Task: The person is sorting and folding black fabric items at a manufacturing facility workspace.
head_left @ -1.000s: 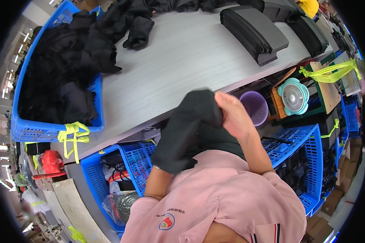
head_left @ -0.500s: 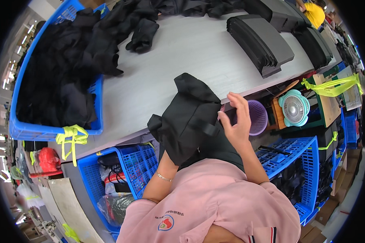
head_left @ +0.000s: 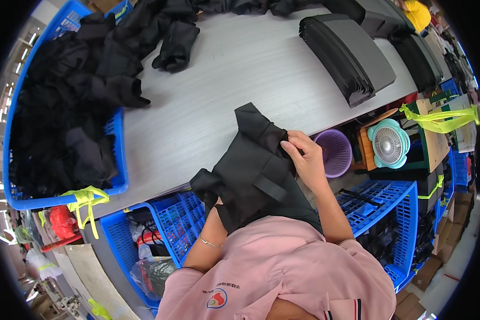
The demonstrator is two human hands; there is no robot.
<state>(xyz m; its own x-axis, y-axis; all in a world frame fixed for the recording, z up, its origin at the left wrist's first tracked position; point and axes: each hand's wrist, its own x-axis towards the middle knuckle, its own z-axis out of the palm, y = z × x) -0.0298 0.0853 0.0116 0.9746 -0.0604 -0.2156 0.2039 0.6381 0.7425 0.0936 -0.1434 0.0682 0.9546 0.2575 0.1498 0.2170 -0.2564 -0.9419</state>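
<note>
Right hand [head_left: 306,156]: pinched the black cloth piece [head_left: 250,169] by its right edge.
Left hand [head_left: 218,201]: was mostly covered by it; grip could not be told.
Fabric: looked matte, creased, flapped, spread over lap and table edge.
Table [head_left: 234,58]: was smooth grey, bearing a curved dark stack [head_left: 369,56].
Room: held a round turquoise fan [head_left: 389,144].

Pink shirt [head_left: 304,266]: line of dark printed characters [head_left: 222,286] beside round blue-red emblem [head_left: 217,298] on chest.
</note>
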